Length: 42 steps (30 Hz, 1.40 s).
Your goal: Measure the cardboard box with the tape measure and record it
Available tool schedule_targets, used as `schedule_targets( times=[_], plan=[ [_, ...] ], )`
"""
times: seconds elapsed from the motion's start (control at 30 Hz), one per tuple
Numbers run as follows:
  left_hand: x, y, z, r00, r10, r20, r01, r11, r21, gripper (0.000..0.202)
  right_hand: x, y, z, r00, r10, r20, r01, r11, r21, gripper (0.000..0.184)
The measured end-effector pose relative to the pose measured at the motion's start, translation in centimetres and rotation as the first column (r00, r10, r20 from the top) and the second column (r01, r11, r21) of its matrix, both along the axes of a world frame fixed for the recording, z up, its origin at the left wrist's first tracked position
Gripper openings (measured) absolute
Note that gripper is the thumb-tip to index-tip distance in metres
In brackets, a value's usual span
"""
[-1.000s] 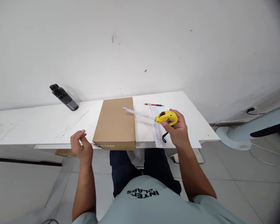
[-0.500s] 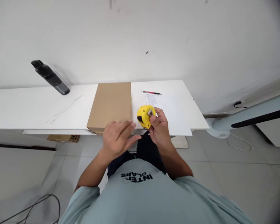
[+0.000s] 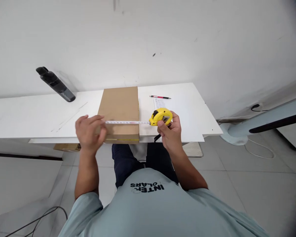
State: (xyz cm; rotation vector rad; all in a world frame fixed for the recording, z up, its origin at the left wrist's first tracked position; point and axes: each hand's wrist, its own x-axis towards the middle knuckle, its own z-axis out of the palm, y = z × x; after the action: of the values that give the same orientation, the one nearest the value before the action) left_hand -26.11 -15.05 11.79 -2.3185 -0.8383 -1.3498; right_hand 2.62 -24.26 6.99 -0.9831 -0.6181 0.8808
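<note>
A flat brown cardboard box (image 3: 119, 105) lies on the white table (image 3: 39, 115), its near end over the table's front edge. My right hand (image 3: 171, 133) grips a yellow tape measure (image 3: 160, 117) just right of the box. The white tape blade (image 3: 127, 122) runs out to the left across the box's near end. My left hand (image 3: 90, 131) pinches the blade's tip at the box's left side.
A black bottle (image 3: 55, 85) stands at the back left against the wall. A red and black pen (image 3: 160, 97) and a printed sheet (image 3: 187, 118) lie right of the box. A pale fan base (image 3: 233, 135) and cables sit on the floor at right.
The blade was drawn back into the case, then my left hand met the tape measure and pulled the blade out leftward across the box. My right hand moved up beside the box.
</note>
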Motion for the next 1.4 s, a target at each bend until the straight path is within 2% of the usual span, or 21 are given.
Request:
schedule_targets(
  times=[0.1,0.2,0.27,0.37,0.47,0.57,0.67,0.83,0.93,1.07,1.2,1.27,1.33,1.4],
  plan=[
    [-4.1,3.8,-0.4,0.98,0.195,0.037,-0.19,0.974,-0.12,0.011,0.9,0.8,-1.0,0.997,-0.018,0.069,0.019,1.0,-0.012,0.061],
    [-5.9,5.7,-1.5,0.956,0.293,-0.026,-0.291,0.928,-0.233,0.014,1.0,1.2,-1.8,0.987,-0.045,0.152,0.05,0.998,-0.034,0.061],
    [-5.7,5.6,-2.3,0.958,0.277,-0.076,-0.288,0.92,-0.267,0.016,0.7,1.3,-1.9,0.977,-0.067,0.201,0.075,0.997,-0.033,0.063],
    [-4.7,4.4,-2.9,0.977,0.17,-0.126,-0.203,0.924,-0.325,0.025,0.1,1.5,-1.6,0.956,-0.049,0.288,0.064,0.997,-0.044,0.062],
    [-4.2,3.2,-2.0,0.991,0.034,-0.127,-0.084,0.906,-0.415,0.037,-0.4,1.6,-1.0,0.933,0.007,0.361,0.016,0.998,-0.063,0.061],
    [-4.2,2.4,-0.4,0.99,-0.041,-0.136,-0.035,0.858,-0.513,0.038,-0.4,1.8,-0.7,0.93,0.023,0.368,0.002,0.998,-0.068,0.061],
    [-4.0,1.7,0.6,0.982,-0.027,-0.185,-0.078,0.839,-0.538,0.036,-0.2,1.9,-0.9,0.932,0.037,0.361,-0.008,0.996,-0.084,0.062],
    [-3.6,1.0,0.7,0.988,-0.015,-0.153,-0.075,0.823,-0.563,0.035,0.2,2.3,-1.3,0.919,0.034,0.394,-0.013,0.998,-0.056,0.064],
    [-3.4,1.1,0.7,0.99,-0.013,-0.137,-0.07,0.811,-0.581,0.032,0.3,2.5,-1.3,0.914,0.032,0.403,-0.012,0.999,-0.052,0.064],
    [-3.1,2.0,1.0,0.996,0.048,-0.071,-0.082,0.78,-0.62,0.023,0.3,2.6,-1.4,0.907,0.026,0.421,-0.005,0.999,-0.05,0.064],
    [-2.9,3.2,0.7,0.995,0.088,0.045,-0.026,0.678,-0.735,0.017,0.2,2.7,-1.6,0.901,0.017,0.434,0.005,0.999,-0.049,0.065],
    [-3.0,4.0,0.3,0.985,0.105,0.138,0.044,0.62,-0.784,0.023,0.2,2.7,-1.7,0.899,0.013,0.439,0.009,0.999,-0.048,0.065],
    [-3.2,5.0,-0.2,0.956,0.078,0.284,0.197,0.546,-0.814,0.037,0.3,2.9,-1.7,0.897,0.007,0.442,0.012,0.999,-0.04,0.065],
    [-3.4,6.2,-0.6,0.902,0.022,0.432,0.384,0.418,-0.823,0.048,0.3,3.1,-1.8,0.893,-0.007,0.449,0.021,0.999,-0.026,0.065]
  ],
)
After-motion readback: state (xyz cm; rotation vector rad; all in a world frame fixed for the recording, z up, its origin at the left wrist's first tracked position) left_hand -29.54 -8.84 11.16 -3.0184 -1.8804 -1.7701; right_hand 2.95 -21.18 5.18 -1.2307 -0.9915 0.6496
